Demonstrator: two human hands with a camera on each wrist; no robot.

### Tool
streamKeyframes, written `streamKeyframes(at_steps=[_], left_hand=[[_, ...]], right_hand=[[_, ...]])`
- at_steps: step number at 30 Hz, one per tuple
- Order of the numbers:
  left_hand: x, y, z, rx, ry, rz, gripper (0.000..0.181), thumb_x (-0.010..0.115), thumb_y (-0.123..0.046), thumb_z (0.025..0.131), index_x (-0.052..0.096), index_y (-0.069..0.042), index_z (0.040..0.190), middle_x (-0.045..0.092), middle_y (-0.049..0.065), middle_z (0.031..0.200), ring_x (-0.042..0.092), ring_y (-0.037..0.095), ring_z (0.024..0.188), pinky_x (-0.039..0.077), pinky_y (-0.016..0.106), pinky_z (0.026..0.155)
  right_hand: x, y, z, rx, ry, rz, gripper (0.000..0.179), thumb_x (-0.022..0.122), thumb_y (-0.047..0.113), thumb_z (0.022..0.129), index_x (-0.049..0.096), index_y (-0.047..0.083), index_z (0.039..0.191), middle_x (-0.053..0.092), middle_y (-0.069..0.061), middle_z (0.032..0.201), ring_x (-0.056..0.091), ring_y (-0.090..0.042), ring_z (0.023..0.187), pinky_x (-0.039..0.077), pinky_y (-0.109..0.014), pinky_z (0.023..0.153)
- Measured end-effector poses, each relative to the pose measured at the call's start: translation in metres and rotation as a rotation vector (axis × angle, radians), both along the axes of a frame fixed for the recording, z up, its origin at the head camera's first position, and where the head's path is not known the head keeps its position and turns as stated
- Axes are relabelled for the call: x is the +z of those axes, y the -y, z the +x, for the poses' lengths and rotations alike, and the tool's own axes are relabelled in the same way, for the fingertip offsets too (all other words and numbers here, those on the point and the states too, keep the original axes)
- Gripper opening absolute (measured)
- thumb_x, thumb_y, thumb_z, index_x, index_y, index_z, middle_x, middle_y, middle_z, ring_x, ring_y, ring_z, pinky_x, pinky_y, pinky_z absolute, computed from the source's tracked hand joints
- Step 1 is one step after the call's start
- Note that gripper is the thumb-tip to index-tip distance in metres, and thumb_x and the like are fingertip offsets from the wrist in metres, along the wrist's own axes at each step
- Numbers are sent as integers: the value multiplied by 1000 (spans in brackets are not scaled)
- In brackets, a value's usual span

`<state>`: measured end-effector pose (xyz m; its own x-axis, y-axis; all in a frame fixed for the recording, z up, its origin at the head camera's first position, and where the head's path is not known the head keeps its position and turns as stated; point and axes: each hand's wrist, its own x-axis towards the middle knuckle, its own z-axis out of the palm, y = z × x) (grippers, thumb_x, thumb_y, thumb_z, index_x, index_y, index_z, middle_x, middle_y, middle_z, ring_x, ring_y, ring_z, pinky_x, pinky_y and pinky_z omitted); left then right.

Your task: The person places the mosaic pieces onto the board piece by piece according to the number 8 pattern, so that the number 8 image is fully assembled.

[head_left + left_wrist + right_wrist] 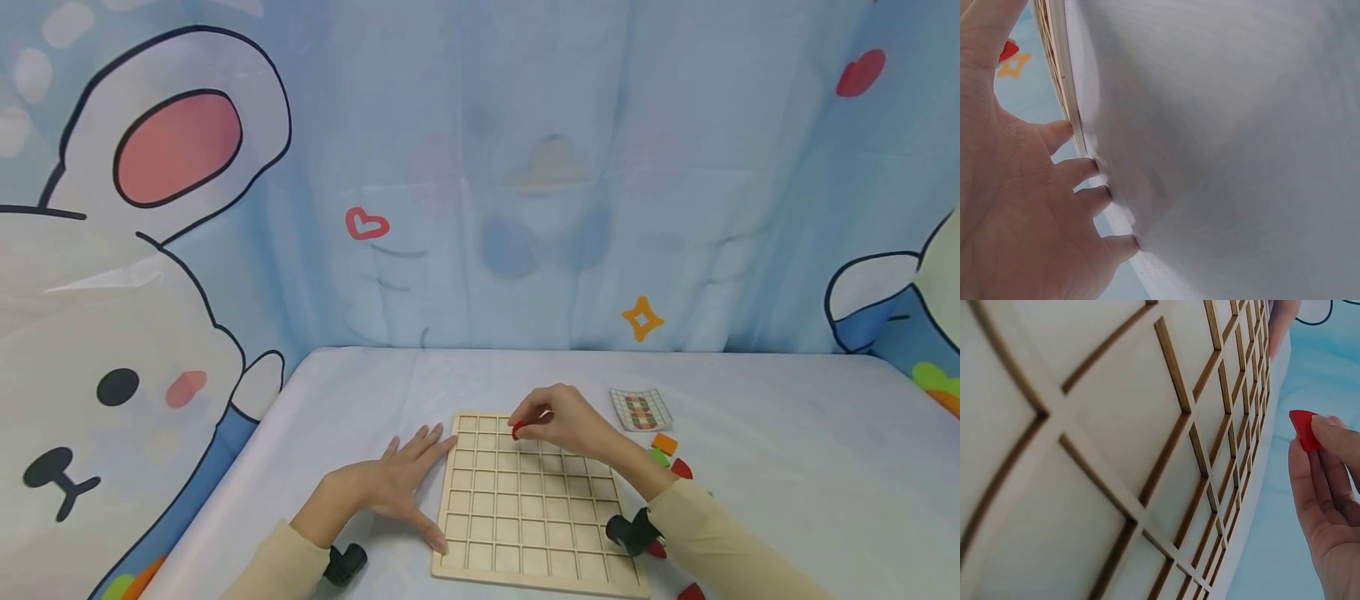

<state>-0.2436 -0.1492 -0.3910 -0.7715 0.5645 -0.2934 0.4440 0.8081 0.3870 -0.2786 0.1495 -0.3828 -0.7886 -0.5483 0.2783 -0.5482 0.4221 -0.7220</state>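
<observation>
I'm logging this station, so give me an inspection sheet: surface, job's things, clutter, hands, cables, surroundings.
Surface: white cloth, softly creased.
Job's things: wooden grid board; red piece, held.
Clutter: orange piece, green piece and loose red pieces right of the board; patterned card farther back.
Hands: left hand, fingers spread, touches the board's left edge; right hand pinches the red piece at the board's far part.
Cables: nothing seen.
Surroundings: blue curtain with cartoon prints.
</observation>
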Motion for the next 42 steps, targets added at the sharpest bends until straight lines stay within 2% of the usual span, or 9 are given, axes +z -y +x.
streamKeyframes(at_steps=[4, 12, 23, 32, 37, 42], left_hand=[[-1, 0, 0, -3, 3, -1, 128, 92, -55, 74, 15, -19, 169, 5, 13, 176, 3, 30, 162, 6, 58, 127], [-3, -1, -1, 2, -4, -11, 129, 92, -58, 74, 14, -20, 170, 5, 12, 176, 3, 29, 162, 6, 57, 128], [-3, 0, -1, 5, 6, -10, 129, 92, -57, 74, 13, -21, 170, 4, 12, 176, 0, 29, 162, 5, 57, 128], [-2, 1, -2, 5, 15, -13, 129, 91, -57, 74, 12, -23, 170, 2, 10, 176, -1, 27, 162, 4, 57, 128], [-1, 0, -1, 5, 14, -12, 128, 91, -57, 75, 12, -23, 170, 3, 10, 176, 0, 27, 162, 4, 57, 128], [-1, 1, -1, 2, 11, -13, 128, 91, -57, 75, 13, -23, 170, 3, 11, 176, 0, 28, 162, 4, 57, 128]], right_hand=[[-2, 3, -1, -18, -20, 37, 10, 78, -3, 91, 80, -4, 100, 76, -11, 98, 74, -21, 85, 59, -24, 72], [-8, 12, -2, -37, -58, 42, 13, 76, -7, 91, 80, -4, 103, 76, -13, 99, 72, -23, 87, 57, -24, 69], [-13, 20, -3, -93, -53, 96, 12, 77, -7, 90, 82, -2, 100, 73, -7, 93, 66, -16, 81, 53, -24, 63], [-11, 23, -4, -56, -97, 127, 10, 77, -10, 89, 81, -2, 93, 72, -7, 89, 69, -18, 80, 55, -24, 65], [-9, 24, -5, -6, -132, 153, 11, 77, -11, 88, 82, -2, 91, 70, -5, 86, 69, -19, 80, 58, -25, 69], [-8, 25, -8, 57, -183, 187, 19, 71, -17, 90, 83, -2, 90, 72, -6, 87, 70, -21, 82, 60, -26, 73]])
